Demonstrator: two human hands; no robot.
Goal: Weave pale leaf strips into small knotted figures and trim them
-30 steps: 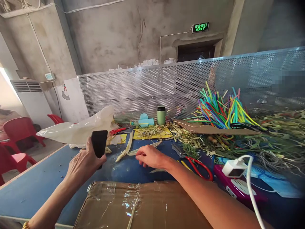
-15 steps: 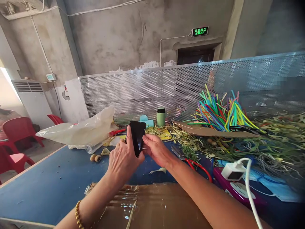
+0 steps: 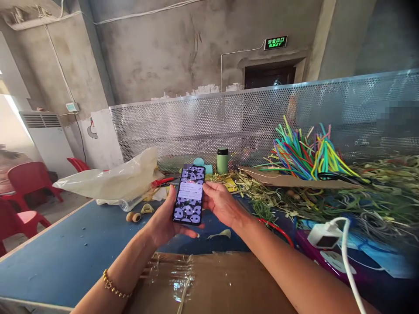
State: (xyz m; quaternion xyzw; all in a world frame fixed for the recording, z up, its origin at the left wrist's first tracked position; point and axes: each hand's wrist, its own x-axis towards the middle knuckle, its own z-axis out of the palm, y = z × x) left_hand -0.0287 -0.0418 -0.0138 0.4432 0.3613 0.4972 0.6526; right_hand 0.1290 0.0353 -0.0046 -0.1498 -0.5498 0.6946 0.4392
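Note:
A smartphone (image 3: 189, 196) with its screen lit, showing a panda-patterned background and a pale notification band, is held up above the blue table (image 3: 75, 244). My left hand (image 3: 163, 218) cradles it from the left and below, thumb along its edge and fingers behind it. On the opposite side, my right hand (image 3: 219, 203) grips the phone's right edge between thumb and fingers. Beneath my forearms lies a taped cardboard piece (image 3: 222, 283). A pale dried husk scrap (image 3: 221, 234) rests on the table just past it.
Behind the phone stands a green bottle (image 3: 222, 161) before a perforated metal screen (image 3: 183, 126). Colourful pipe cleaners (image 3: 304, 152) and dried plant strands (image 3: 376, 192) heap at right. A white charger (image 3: 324, 235) sits on a purple power strip (image 3: 314, 253). A plastic bag (image 3: 114, 179) lies left.
The phone's dark screen has lit up. My left hand has shifted from its index finger and thumb over the phone to a hold underneath and at the left edge.

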